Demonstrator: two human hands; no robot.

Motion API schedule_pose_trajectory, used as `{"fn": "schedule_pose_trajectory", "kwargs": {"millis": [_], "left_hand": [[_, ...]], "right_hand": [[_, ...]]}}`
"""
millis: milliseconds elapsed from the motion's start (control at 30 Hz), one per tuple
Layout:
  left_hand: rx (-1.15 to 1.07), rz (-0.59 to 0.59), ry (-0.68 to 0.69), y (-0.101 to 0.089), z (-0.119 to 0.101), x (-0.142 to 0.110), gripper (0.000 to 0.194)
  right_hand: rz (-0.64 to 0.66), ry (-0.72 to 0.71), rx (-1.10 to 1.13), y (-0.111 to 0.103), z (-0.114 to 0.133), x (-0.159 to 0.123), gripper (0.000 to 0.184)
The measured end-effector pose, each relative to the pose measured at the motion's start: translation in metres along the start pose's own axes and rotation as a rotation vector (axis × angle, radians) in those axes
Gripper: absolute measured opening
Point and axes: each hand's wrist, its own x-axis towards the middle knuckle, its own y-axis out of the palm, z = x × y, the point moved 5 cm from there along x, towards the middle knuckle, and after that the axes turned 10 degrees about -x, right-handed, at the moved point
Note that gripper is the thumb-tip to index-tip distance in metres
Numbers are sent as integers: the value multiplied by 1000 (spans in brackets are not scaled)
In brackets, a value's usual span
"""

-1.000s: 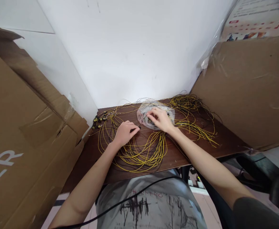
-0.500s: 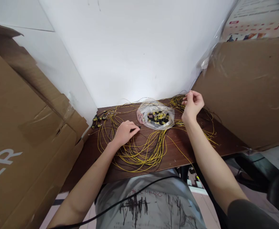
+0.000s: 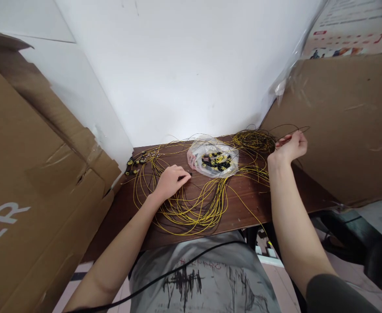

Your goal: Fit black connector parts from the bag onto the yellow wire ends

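Note:
My left hand (image 3: 174, 181) is closed in a pinch over the table, with a small black piece (image 3: 190, 174) at its fingertips. Fingers of my right hand (image 3: 292, 147) are pinched together at the right, on a thin black wire (image 3: 285, 125) that loops above them. Between the hands lies a clear plastic bag (image 3: 194, 159), open, with several small black and yellow caps (image 3: 217, 161) inside. A bundle of yellow and black wires (image 3: 194, 219) curves in front of the bag. Behind and left of my right hand is a coiled heap of wires (image 3: 253, 140).
More black and yellow caps (image 3: 130, 167) lie at the left end of the brown table (image 3: 246, 208). Cardboard boxes flank it, one at the left (image 3: 47, 182) and one at the right (image 3: 344, 113). A white wall (image 3: 191, 78) rises behind.
My right hand has moved to the right, away from the coiled wires, with the black wire in its pinch. The left hand stays in place.

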Motion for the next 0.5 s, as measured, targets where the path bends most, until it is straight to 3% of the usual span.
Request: {"fn": "schedule_pose_trajectory", "kwargs": {"millis": [167, 300, 400, 500], "left_hand": [[41, -8, 2, -2, -3, -2, 23], [13, -119, 61, -12, -13, 1, 21], [-146, -299, 110, -37, -27, 2, 19], [-330, -488, 61, -77, -45, -8, 18]], "right_hand": [[50, 55, -20, 5, -4, -3, 8], [64, 77, -14, 6, -7, -2, 5], [72, 92, -4, 7, -10, -1, 4], [75, 97, 2, 7, -14, -1, 5]]}}
